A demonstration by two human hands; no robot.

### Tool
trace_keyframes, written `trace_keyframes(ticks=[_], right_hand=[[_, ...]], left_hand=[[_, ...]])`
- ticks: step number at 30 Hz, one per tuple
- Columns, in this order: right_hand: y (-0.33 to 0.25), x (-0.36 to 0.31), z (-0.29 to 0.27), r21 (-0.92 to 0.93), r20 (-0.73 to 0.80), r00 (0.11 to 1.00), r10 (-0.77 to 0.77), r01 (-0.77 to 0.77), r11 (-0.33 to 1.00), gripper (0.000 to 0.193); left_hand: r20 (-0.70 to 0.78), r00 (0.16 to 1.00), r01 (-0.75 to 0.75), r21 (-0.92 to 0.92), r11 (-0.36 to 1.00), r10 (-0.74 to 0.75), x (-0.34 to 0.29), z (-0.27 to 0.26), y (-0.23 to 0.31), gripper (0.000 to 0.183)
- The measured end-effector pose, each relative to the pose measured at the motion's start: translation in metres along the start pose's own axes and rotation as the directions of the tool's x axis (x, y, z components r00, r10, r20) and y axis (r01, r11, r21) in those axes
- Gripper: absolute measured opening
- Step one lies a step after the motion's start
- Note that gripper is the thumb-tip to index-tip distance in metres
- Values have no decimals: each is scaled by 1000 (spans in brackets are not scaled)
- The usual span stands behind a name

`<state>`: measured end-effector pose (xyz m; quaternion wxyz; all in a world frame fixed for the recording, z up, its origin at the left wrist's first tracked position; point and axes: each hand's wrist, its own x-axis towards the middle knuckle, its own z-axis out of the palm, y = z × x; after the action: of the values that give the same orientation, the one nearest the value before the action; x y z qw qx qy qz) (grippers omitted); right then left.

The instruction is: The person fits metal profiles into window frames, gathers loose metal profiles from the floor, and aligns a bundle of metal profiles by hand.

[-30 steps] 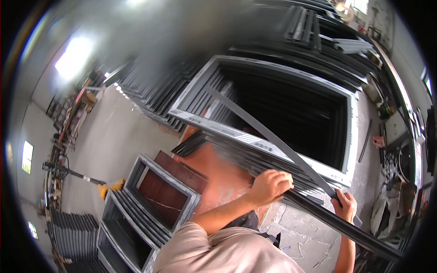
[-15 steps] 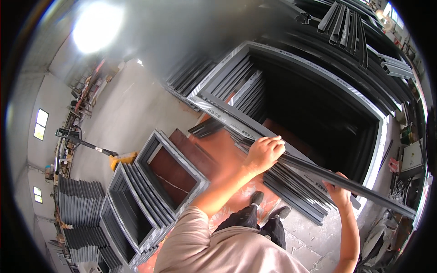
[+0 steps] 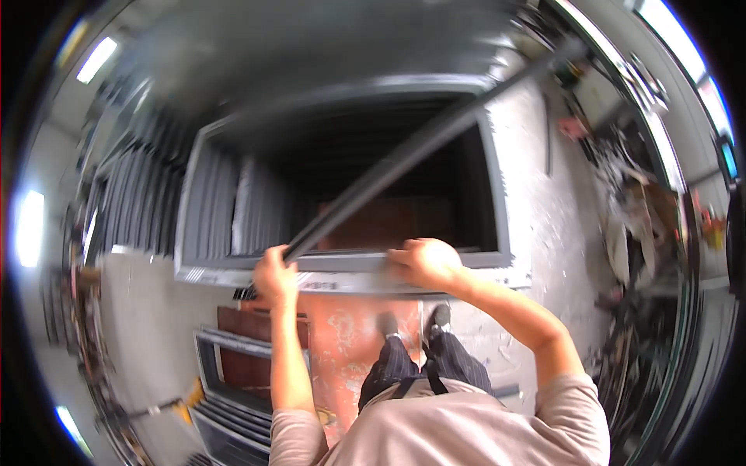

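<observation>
My left hand point(image 3: 276, 276) is shut on the near end of a long dark metal bar point(image 3: 404, 155) that runs up and to the right. My right hand point(image 3: 423, 262) grips the near edge of a large grey rectangular metal frame point(image 3: 342, 272) in front of me. The bar lies diagonally across the frame's opening. Both arms reach forward from a light shirt, and my feet in dark shoes point(image 3: 412, 320) stand below the frame on a reddish floor patch. The picture is blurred by motion.
Stacks of grey frames point(image 3: 148, 202) lean at the left. More framed panels point(image 3: 233, 373) lie on the floor at the lower left. Clutter and scrap point(image 3: 637, 233) line the right wall. The concrete floor point(image 3: 544, 194) is paint-spattered.
The view has swung round. The bar, held by both hands before, is now only in my left hand and points up to the right. My right hand has shifted onto the frame's edge.
</observation>
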<state>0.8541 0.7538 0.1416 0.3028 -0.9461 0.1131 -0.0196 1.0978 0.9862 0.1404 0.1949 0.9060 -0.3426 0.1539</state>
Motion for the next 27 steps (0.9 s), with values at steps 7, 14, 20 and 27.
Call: trace_keyframes(ticks=[7,14,20,27], right_hand=[[12,-14,-3,98,-51,999,14,-9,995,31],[16,-17,1,88,-171,985,-16,31,996,32],[17,-14,4,18,-64,998,-18,19,1000,33],[11,-14,11,-18,-126,990,-59,58,998,42]], left_hand=[[-96,988,-94,244,965,121,2,41,2,15],[-94,984,-127,232,964,152,5,39,5,15],[-119,991,-33,178,984,55,-1,50,-12,30],[-204,975,-36,222,974,83,-2,36,1,19]])
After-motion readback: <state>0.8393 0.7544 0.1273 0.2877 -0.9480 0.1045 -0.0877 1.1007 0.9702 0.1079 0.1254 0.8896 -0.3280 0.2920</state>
